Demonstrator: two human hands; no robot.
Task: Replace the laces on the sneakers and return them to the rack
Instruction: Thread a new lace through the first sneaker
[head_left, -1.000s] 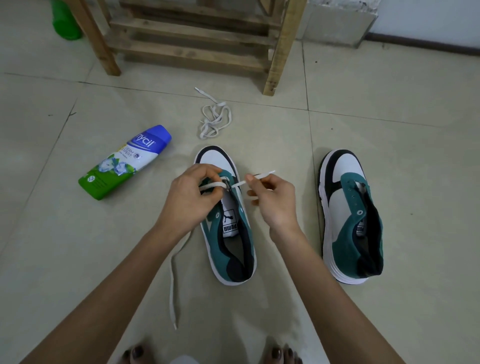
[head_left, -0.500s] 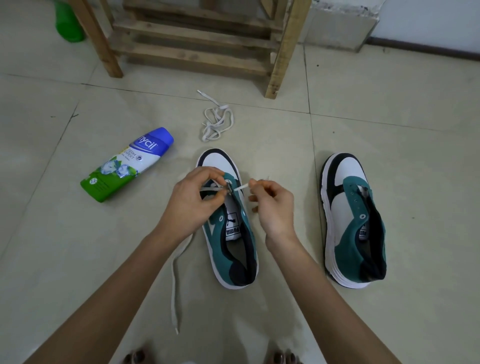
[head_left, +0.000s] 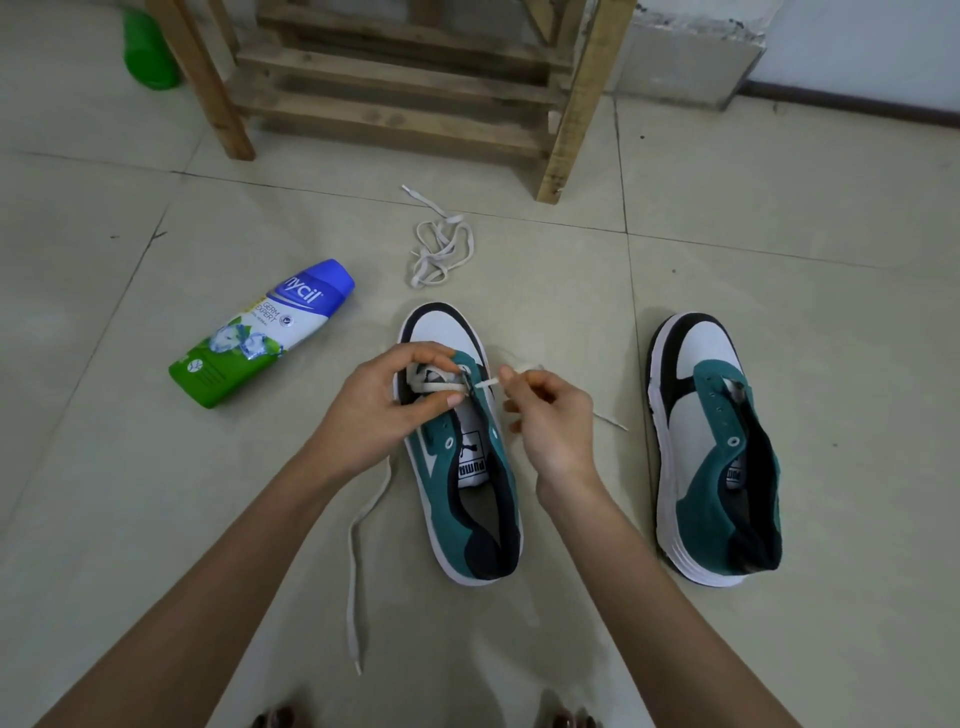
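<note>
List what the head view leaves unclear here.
- Head view: front eyelets of the middle sneaker, covered by the left hand.
- Tip of the lace in the right hand: blurred, partly hidden by that hand.
- Top of the rack: cut off by the upper edge.
- The green thing at top left: cut off, unidentifiable.

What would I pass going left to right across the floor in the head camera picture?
Green, white and blue plastic bottle lying down, teal, white and black sneaker being laced, matching teal sneaker with no laces.
</note>
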